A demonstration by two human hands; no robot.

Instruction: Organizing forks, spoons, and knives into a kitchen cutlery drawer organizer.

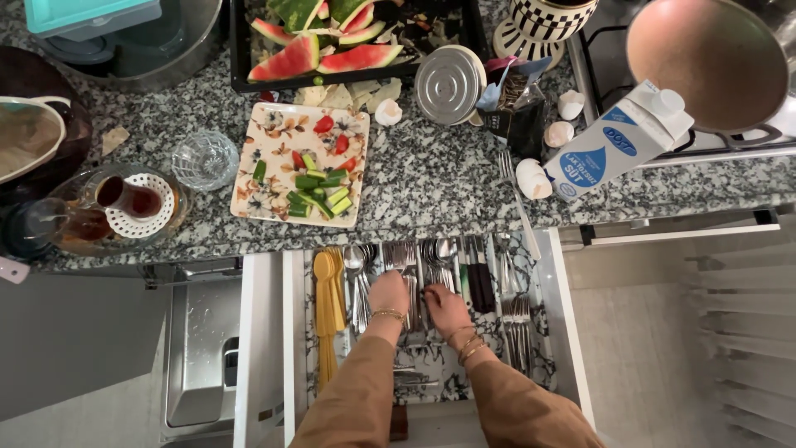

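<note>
- A speckled granite counter (431, 178) is carrying a flowered plate (300, 163), a glass bowl (205, 159), a milk carton (626, 139), eggshells (533, 178) and a fork (516, 199).
- An open drawer (564, 319) below is holding cutlery (514, 328) and yellow spoons (328, 303).

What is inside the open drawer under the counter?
The open drawer holds a tray of metal cutlery and yellow spoons. The left hand and right hand rest on the middle forks, hiding what lies beneath them.
</note>
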